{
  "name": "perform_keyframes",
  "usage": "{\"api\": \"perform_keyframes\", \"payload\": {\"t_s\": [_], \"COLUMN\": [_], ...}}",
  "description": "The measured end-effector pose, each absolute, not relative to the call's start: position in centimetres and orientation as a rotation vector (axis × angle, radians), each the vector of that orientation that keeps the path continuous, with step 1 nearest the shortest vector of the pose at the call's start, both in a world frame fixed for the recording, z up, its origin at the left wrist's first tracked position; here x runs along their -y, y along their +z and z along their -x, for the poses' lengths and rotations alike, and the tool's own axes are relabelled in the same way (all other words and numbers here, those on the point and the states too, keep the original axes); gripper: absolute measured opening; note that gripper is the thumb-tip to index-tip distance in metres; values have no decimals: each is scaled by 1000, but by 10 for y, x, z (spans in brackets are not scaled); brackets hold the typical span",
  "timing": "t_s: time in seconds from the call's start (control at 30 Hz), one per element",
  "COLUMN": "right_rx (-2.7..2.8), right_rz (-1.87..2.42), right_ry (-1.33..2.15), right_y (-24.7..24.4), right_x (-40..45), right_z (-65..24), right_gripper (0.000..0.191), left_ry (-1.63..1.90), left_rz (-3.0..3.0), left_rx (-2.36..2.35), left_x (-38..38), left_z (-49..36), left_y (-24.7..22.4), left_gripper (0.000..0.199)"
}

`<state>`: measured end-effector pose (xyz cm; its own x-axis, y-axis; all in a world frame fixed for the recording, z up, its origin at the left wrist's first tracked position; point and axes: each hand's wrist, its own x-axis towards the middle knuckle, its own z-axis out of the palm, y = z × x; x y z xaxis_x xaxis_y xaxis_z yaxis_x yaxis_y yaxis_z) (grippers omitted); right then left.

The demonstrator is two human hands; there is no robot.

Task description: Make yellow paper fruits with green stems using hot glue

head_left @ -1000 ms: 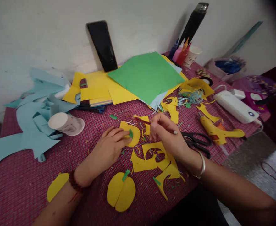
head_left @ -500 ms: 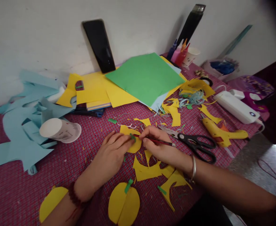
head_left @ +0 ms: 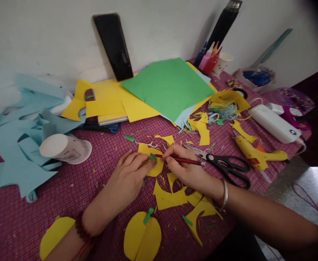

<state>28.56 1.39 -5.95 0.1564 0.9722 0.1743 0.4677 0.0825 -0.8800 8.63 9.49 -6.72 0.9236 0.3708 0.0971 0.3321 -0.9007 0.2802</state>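
We see smooth, matt paper in the green sheet [head_left: 170, 88] and yellow scraps [head_left: 170, 202], woven cloth in the tablecloth [head_left: 104, 145], gloss on the pencil [head_left: 185, 160] and phone [head_left: 114, 47], metal blades [head_left: 202, 153] and plastic handles [head_left: 219, 161] on the scissors [head_left: 210, 157], and a plastic glue gun [head_left: 256, 154].

No word, number or brand is legible here. Grey print marks the side wall of the white paper cup with a flared rim [head_left: 71, 150] on the left, but it is too blurred to read. Similar small dark marks show on the second white paper cup [head_left: 224, 64], farther back on the right. The long white plastic box with rounded edges [head_left: 273, 123] carries a dark round spot near one end, possibly a symbol.
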Motion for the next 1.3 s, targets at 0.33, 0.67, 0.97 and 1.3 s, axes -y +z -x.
{"api": "perform_keyframes", "payload": {"t_s": [0.33, 0.67, 0.97, 1.3], "right_rx": [1495, 1512, 1515, 1435], "right_rz": [1495, 1514, 1516, 1520], "right_ry": [687, 663, 663, 699], "right_y": [-55, -52, -54, -54], "right_x": [-13, -13, -11, -9], "right_z": [-287, -288, -290, -291], "right_gripper": [12, 13, 14, 15], "left_ry": [255, 238, 237, 228], "left_rz": [-2809, -2822, -2807, -2806], "left_rx": [-486, -483, -507, -498], "left_x": [-97, -96, -95, -95], "left_z": [-84, -85, -86, -85], "left_y": [-68, -68, -67, -66], "left_gripper": [37, 38, 39, 39]}}
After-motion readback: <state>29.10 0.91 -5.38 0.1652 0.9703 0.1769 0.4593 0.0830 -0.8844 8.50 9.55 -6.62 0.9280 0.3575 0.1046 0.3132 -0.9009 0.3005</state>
